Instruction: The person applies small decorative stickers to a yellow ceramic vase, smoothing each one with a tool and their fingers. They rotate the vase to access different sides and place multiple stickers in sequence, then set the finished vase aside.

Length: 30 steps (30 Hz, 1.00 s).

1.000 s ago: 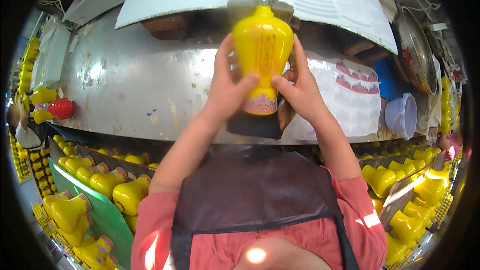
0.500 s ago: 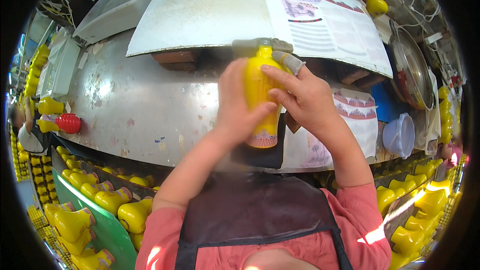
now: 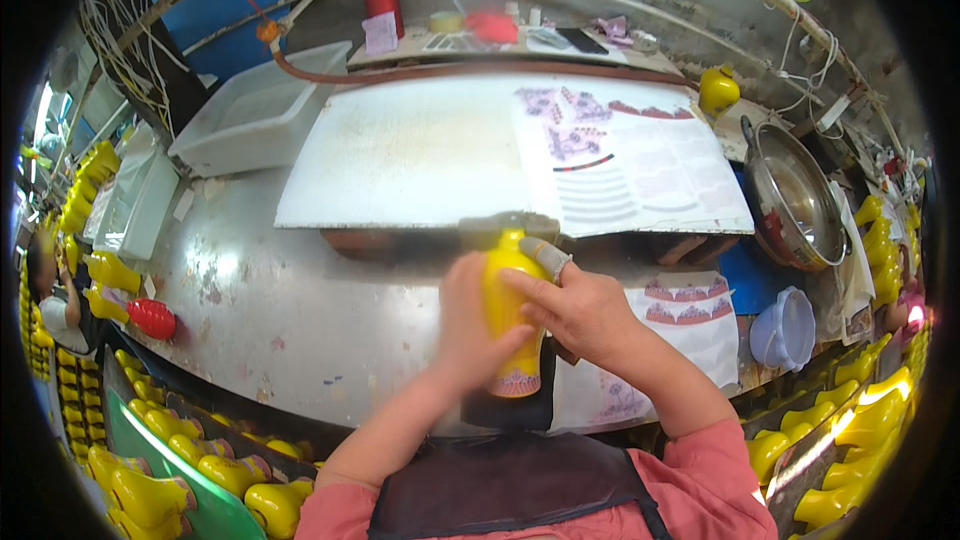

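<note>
A yellow vase (image 3: 516, 352) with a narrow neck and a patterned pink-and-blue band at its base lies in front of me, neck away. Its neck end meets a grey pad (image 3: 510, 223) at the board's near edge. My left hand (image 3: 466, 325), smeared by motion, is closed against the vase's left side, thumb across its front. On the other side my right hand (image 3: 583, 308) grips the vase with bent fingers pressing on its surface; one finger wears a grey cloth cover (image 3: 548, 258). A black cloth (image 3: 510, 410) lies beneath the vase's base.
A raised white board (image 3: 420, 155) carries printed decal sheets (image 3: 620, 165); more decals (image 3: 685, 305) lie lower right. Right stand a metal pan (image 3: 795, 195) and a lilac bucket (image 3: 783, 328). A white tub (image 3: 255, 115) sits far left. Racks of yellow vases (image 3: 235, 473) flank me.
The view has tilted up, so the shelf behind the board now shows and everything sits lower. Both hands stay on the vase; the left is blurred in both frames.
</note>
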Motion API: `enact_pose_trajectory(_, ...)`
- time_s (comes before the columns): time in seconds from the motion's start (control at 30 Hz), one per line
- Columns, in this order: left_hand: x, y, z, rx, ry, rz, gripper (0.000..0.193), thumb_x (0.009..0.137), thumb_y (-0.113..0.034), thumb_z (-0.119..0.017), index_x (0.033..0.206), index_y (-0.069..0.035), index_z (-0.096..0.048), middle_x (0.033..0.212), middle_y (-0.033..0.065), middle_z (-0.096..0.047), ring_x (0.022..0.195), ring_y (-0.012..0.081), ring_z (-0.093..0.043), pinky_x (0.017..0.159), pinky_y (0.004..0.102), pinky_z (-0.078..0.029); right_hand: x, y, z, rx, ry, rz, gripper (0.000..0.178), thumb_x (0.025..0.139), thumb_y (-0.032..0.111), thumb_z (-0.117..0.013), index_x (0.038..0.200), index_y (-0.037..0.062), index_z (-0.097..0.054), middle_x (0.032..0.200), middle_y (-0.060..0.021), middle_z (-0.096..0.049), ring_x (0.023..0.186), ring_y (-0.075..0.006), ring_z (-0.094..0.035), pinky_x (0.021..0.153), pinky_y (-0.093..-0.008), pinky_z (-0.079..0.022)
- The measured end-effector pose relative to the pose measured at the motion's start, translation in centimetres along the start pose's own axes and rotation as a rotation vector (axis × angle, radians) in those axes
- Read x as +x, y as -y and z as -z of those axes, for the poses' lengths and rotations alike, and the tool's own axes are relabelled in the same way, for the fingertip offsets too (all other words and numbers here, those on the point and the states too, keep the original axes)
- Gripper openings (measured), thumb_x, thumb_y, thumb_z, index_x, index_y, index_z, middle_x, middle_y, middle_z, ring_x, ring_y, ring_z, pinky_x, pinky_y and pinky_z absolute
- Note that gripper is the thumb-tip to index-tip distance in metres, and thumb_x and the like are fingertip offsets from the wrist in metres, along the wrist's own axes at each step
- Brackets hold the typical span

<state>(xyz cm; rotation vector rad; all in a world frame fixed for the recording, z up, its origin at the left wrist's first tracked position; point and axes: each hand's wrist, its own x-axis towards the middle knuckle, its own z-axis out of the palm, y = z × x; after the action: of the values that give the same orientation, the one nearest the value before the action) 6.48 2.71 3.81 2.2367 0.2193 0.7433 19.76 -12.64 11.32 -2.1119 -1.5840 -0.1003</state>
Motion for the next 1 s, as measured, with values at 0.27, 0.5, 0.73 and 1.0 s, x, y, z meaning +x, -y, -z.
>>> enact_pose_trajectory(0.27,-0.4,0.5,-0.2,0.024,0.020,-0.011,0.102,0.085,-0.045,-0.078,0.158,0.002,-0.024,0.158,0.0269,-0.030,0.146,0.0451,-0.031,0.123,0.0530,-0.026,0.1,-0.3,0.3,-0.026,0.118,-0.069,0.053,0.094,0.032,-0.072,0.146,0.0309,-0.058,0.131,-0.0187,-0.063,0.078,-0.0389,-0.070,0.066,-0.0453,-0.059)
enact_pose_trajectory(0.5,-0.2,0.6,-0.5,0.041,-0.019,-0.023,0.103,0.084,-0.047,-0.077,0.158,0.002,-0.025,0.158,0.0267,-0.031,0.147,0.0450,-0.030,0.123,0.0537,-0.026,-0.1,-0.5,-0.3,-0.179,0.023,0.031,0.064,0.089,0.032,-0.074,0.150,0.0289,-0.053,0.092,-0.0137,-0.063,0.067,-0.0305,-0.069,0.057,-0.0425,-0.058)
enact_pose_trajectory(0.73,-0.8,1.5,-0.3,0.032,-0.018,-0.041,0.103,0.086,-0.044,-0.079,0.159,0.001,-0.023,0.158,0.0292,-0.031,0.146,0.0482,-0.032,0.123,0.0546,-0.026,-0.9,-1.0,-1.0,0.159,-0.099,-0.251,0.055,0.097,0.027,-0.063,0.150,0.0141,-0.053,0.108,-0.0216,-0.068,0.091,-0.0407,-0.068,0.080,-0.0481,-0.055)
enact_pose_trajectory(1.0,-3.4,0.9,0.0,-0.579,0.027,0.287,0.080,0.102,-0.030,-0.060,0.163,-0.001,-0.018,0.153,0.0235,-0.034,0.138,0.0354,-0.046,0.115,0.0462,-0.040,-6.3,0.1,-4.8,0.842,-0.035,-0.638,0.069,0.091,0.021,-0.074,0.154,0.0055,-0.050,0.082,-0.0022,-0.063,0.071,-0.0077,-0.056,0.067,-0.0249,-0.048)
